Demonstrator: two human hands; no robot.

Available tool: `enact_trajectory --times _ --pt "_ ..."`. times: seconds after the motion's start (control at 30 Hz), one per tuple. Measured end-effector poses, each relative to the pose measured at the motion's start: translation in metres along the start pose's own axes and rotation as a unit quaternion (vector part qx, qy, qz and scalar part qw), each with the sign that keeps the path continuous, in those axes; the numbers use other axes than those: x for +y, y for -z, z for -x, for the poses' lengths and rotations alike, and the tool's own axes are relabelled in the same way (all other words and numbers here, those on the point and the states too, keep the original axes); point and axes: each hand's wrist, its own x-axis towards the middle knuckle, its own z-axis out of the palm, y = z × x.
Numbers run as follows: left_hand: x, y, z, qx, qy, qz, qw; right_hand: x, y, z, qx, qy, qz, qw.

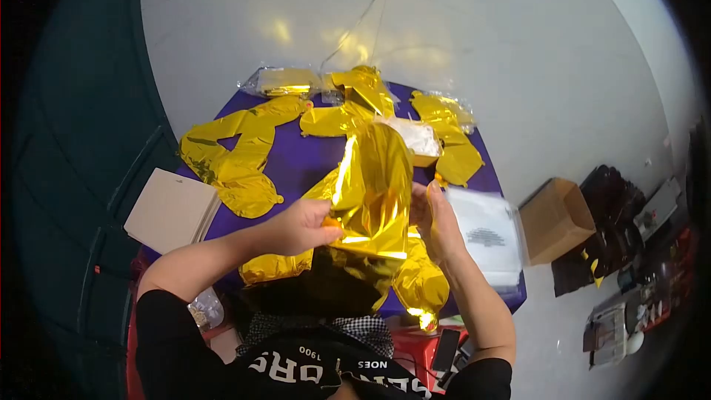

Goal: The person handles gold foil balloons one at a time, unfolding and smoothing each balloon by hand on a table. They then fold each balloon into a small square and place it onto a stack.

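Note:
A shiny gold foil sheet (374, 185) is held up in front of my chest, folded or bent over at its top. My left hand (312, 224) is closed on its lower left edge, thumb pressed against the fingers. At the foil's right side is my right hand (437, 218), with its fingers partly hidden behind the foil and its palm turned inward. More gold foil (422, 278) hangs at the table's front edge below my hands. Flat gold foil balloons (248, 137) lie spread on the purple table (292, 159).
An open box with white contents (415, 137) stands behind the foil. Clear plastic packs (289, 81) lie at the back. White plastic bags (485, 237) and a brown cardboard box (555, 222) are at right, a beige cardboard stack (172, 209) at left. A phone (446, 350) lies below.

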Motion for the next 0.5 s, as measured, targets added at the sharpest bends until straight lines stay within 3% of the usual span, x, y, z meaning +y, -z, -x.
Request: enact_trajectory --times 0.03,0.07,0.2,0.3,0.33,0.43,0.47,0.5 --pt "0.003 -0.007 0.0 0.029 -0.12 0.056 0.991 0.002 -0.003 -0.007 -0.01 -0.017 -0.069 0.997" --pt "-0.013 -0.015 -0.004 0.028 -0.119 0.074 0.99 0.002 -0.007 -0.012 -0.02 -0.037 -0.139 0.989" --pt "-0.004 -0.017 -0.005 -0.03 -0.079 0.086 0.993 -0.01 -0.027 -0.012 0.045 0.103 -0.107 0.988" --pt "0.005 -0.013 -0.007 -0.058 0.023 0.006 0.998 -0.006 -0.021 -0.014 0.04 0.115 -0.054 0.991" --pt "-0.005 -0.016 -0.011 -0.064 0.001 0.065 0.996 -0.004 -0.019 -0.013 0.038 0.118 -0.035 0.992" --pt "-0.011 -0.019 -0.027 0.026 -0.069 0.147 0.986 -0.001 -0.024 -0.01 0.022 0.138 -0.058 0.989" --pt "0.003 -0.01 -0.027 0.063 0.022 0.042 0.997 0.001 -0.024 -0.008 0.016 0.154 -0.045 0.987" --pt "0.002 -0.011 -0.034 0.074 -0.016 0.125 0.989 0.001 -0.024 -0.007 0.006 0.156 -0.034 0.987"
